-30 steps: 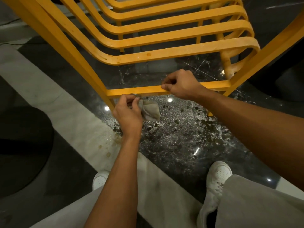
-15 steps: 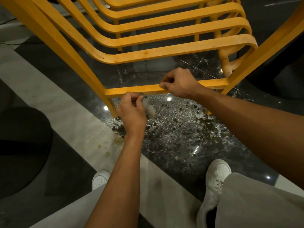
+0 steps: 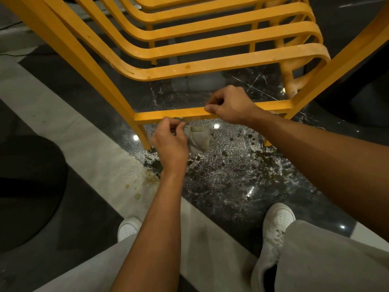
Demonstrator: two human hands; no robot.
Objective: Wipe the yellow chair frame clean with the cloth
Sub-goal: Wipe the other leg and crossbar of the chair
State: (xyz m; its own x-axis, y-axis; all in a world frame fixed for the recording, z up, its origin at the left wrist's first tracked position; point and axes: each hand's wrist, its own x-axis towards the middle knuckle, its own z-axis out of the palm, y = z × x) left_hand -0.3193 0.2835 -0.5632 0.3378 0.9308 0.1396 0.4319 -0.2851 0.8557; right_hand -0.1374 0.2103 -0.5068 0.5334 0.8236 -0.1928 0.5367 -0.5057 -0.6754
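left grip [image 3: 170, 144] pinching cloth [image 3: 199, 140] beneath yellow chair frame [image 3: 210, 67], right grip [image 3: 231, 106] clasping crossbar [image 3: 168, 114], spattered floor [image 3: 231, 178]

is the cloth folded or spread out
Folded: the cloth hangs as a small layered pad, pinched by the left hand below the crossbar.

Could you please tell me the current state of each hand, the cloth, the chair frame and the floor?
left hand, pinching the cloth just under the crossbar.
right hand, gripping the crossbar.
cloth, bunched, hanging from that hand.
yellow chair frame, standing, pale specks on nearest slat.
floor, spattered with dark spots.
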